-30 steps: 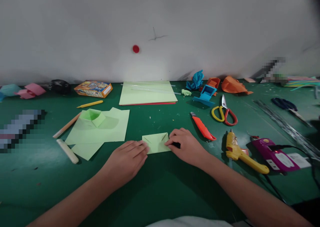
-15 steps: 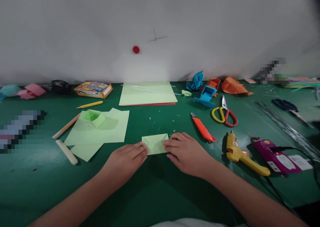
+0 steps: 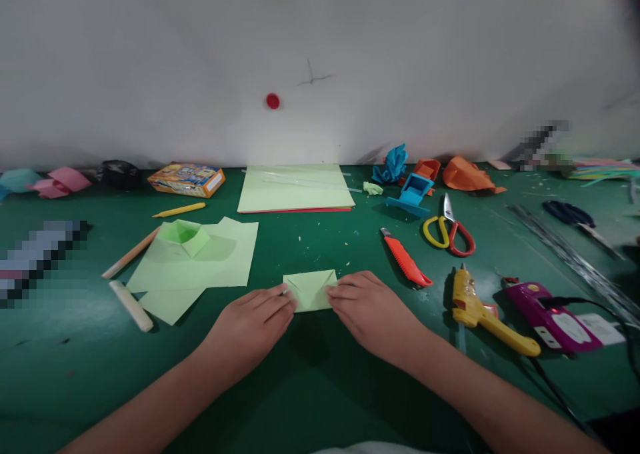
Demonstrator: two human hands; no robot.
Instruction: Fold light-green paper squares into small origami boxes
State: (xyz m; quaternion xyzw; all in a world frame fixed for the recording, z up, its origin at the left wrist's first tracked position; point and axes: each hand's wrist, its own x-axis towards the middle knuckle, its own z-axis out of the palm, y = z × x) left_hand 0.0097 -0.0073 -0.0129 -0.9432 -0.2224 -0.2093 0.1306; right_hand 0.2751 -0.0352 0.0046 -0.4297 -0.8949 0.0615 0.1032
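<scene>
A small folded light-green paper [image 3: 310, 287] lies flat on the green table [image 3: 320, 387] right in front of me. My left hand [image 3: 250, 327] lies palm down with its fingertips pressing the paper's left edge. My right hand [image 3: 373, 314] also lies palm down, its fingertips on the paper's right edge. Both hands have their fingers stretched out on the paper. The near part of the paper is hidden behind my fingers.
To the left lie light-green sheets [image 3: 200, 261] with a small folded green box [image 3: 184, 235], a pencil [image 3: 131, 254] and a white stick [image 3: 131, 305]. On the right: an orange utility knife [image 3: 405, 262], scissors [image 3: 447, 229], a yellow glue gun [image 3: 487, 314], a purple device [image 3: 547, 314]. A paper stack [image 3: 296, 187] sits at the back.
My right hand has slid left and nearer, flattening so its fingers now press the paper's right edge. The left hand has barely moved.
</scene>
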